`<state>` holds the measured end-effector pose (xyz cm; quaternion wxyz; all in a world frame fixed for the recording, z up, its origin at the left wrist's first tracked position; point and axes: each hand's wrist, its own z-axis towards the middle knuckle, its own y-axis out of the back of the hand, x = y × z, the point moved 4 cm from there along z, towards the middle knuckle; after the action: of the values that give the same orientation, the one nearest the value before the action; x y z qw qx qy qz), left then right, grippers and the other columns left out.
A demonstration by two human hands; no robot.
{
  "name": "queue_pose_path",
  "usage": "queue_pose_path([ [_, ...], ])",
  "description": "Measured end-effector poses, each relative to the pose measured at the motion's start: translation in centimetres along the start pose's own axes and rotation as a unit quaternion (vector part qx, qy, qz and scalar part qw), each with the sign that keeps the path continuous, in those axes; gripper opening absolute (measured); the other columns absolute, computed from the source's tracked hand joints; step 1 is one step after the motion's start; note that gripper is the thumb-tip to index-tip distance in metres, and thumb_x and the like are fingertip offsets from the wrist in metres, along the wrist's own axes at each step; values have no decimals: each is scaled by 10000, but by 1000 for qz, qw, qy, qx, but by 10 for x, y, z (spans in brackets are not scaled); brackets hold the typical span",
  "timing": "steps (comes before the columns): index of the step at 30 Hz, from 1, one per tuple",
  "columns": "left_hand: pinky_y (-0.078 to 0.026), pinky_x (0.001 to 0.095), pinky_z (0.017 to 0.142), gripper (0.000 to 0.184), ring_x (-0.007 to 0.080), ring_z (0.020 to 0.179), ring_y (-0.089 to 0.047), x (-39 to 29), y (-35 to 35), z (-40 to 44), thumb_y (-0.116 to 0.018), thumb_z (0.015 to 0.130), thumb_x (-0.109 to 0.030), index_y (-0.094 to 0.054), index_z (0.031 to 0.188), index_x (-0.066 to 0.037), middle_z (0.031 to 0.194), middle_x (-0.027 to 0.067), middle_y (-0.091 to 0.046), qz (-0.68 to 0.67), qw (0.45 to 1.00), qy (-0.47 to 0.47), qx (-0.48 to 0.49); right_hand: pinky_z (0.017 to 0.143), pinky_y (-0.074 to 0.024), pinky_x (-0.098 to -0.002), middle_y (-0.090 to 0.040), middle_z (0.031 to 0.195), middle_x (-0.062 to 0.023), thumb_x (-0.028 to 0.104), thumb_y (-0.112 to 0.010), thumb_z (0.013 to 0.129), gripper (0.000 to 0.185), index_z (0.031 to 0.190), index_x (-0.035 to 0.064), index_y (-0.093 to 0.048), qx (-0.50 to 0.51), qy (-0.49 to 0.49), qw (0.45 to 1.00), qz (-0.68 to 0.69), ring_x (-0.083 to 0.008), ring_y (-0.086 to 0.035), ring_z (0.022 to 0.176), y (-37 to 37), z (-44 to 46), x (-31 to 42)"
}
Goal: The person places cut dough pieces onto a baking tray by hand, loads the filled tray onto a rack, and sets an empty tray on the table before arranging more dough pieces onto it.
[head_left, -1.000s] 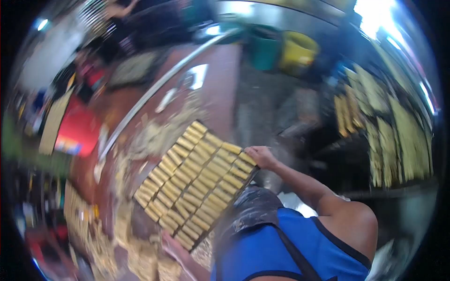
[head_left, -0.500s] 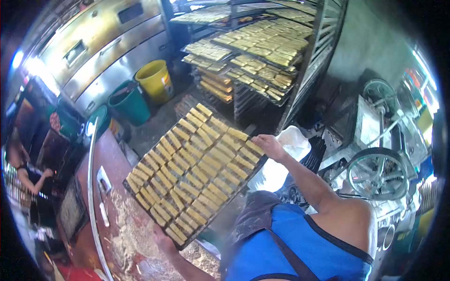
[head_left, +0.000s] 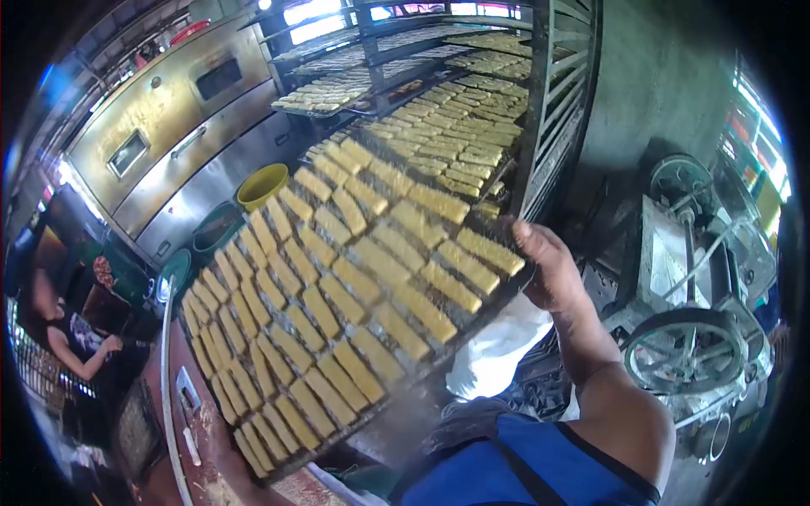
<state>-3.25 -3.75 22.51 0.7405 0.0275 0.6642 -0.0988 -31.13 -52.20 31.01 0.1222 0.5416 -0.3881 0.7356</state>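
A dark flat tray (head_left: 405,375) carries rows of pale yellow dough sticks (head_left: 342,295) and is raised up in front of me, tilted. My right hand (head_left: 544,257) grips its right corner, thumb by the top edge and the other fingers mostly hidden beneath. At the lower left edge, my left hand (head_left: 221,438) is against the tray, partly hidden and blurred, holding it from that side. Just beyond the tray's far edge stands a tall metal rack (head_left: 548,126) loaded with similar trays of sticks.
Behind on the left are a steel oven (head_left: 181,118), a yellow bucket (head_left: 261,185) and a green bin (head_left: 218,228). A person (head_left: 80,346) stands at far left near the reddish table (head_left: 156,371). A machine with a large wheel (head_left: 685,350) is at right.
The view has swung from the floury table to the rack. The tray, still held in both my hands, is now higher and nearer to the rack, and looks larger.
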Motion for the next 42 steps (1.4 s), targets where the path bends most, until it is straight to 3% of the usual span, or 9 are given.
queue_pose_path([
  [5, -573, 309, 756, 435, 182, 879, -706, -47, -107, 21, -476, 1046, -305, -593, 1247, 63, 1093, 142, -693, 62, 992, -79, 71, 993, -525, -418, -618, 1292, -162, 365, -479, 1040, 486, 1361, 0, -479, 76, 59, 979, 180, -274, -629, 1163, -4, 67, 45],
  [6, -574, 303, 744, 420, 179, 866, -710, -45, -124, 31, -484, 1044, -293, -595, 1238, 63, 1087, 138, -696, 8, 999, -7, 46, 998, -522, -425, -615, 1300, -160, 384, -451, 1048, 499, 1376, 9, -461, 79, 75, 978, 178, -274, -626, 1169, -5, 77, 55],
  [10, -580, 314, 744, 375, 193, 854, -718, -40, -195, 65, -501, 1034, -252, -597, 1219, 59, 1096, 145, -696, -126, 985, 25, 117, 758, -525, -328, -624, 1270, -113, 423, -339, 1075, 474, 1339, 64, -499, 118, 129, 976, 129, -221, -657, 1011, 14, 123, 69],
  [13, -585, 336, 753, 354, 213, 869, -719, -28, -225, 91, -493, 1031, -225, -580, 1227, 58, 1087, 148, -696, -159, 975, 37, 147, 790, -491, -327, -621, 1274, -86, 423, -321, 1079, 467, 1354, 88, -494, 80, 103, 987, 98, -210, -621, 1072, 22, 141, 65],
  [17, -550, 312, 769, 275, 196, 879, -683, -45, -262, 88, -525, 1002, -184, -578, 1156, 38, 1053, 110, -663, -208, 959, 62, 181, 1035, -419, -423, -574, 1344, -116, 401, -335, 1076, 477, 1366, 53, -484, 51, 136, 977, 156, -261, -539, 1221, 12, 152, 66],
  [25, -480, 325, 901, 404, 187, 1061, -586, -73, -323, 67, -539, 1007, -263, -499, 1308, 4, 1203, 109, -591, -186, 959, 33, 211, 1058, -407, -448, -545, 1336, -157, 319, -387, 1068, 427, 1368, 22, -451, 8, 137, 974, 181, -290, -512, 1230, 19, 145, 58],
  [34, -488, 289, 681, 287, 119, 769, -588, -79, -435, 43, -622, 980, -331, -547, 1084, -74, 976, 35, -595, -142, 934, 6, 329, 1051, -434, -467, -526, 1358, -154, 304, -385, 1064, 438, 1372, -1, -446, 76, 96, 986, 113, -292, -535, 1209, 18, 113, 53],
  [40, -495, 310, 689, 401, 125, 808, -549, -69, -482, 48, -639, 962, -404, -494, 1123, -67, 976, 46, -551, -188, 939, 34, 285, 1042, -426, -477, -533, 1360, -185, 266, -429, 1036, 431, 1326, -46, -493, 74, 102, 982, 138, -346, -514, 1237, 29, 114, 55],
  [42, -499, 325, 684, 463, 135, 814, -557, -63, -499, 50, -641, 957, -426, -466, 1147, -43, 984, 59, -552, -182, 952, 40, 245, 1031, -427, -472, -559, 1337, -199, 255, -455, 1011, 436, 1305, -60, -518, 164, 128, 968, 141, -376, -561, 1162, 55, 128, 47],
])
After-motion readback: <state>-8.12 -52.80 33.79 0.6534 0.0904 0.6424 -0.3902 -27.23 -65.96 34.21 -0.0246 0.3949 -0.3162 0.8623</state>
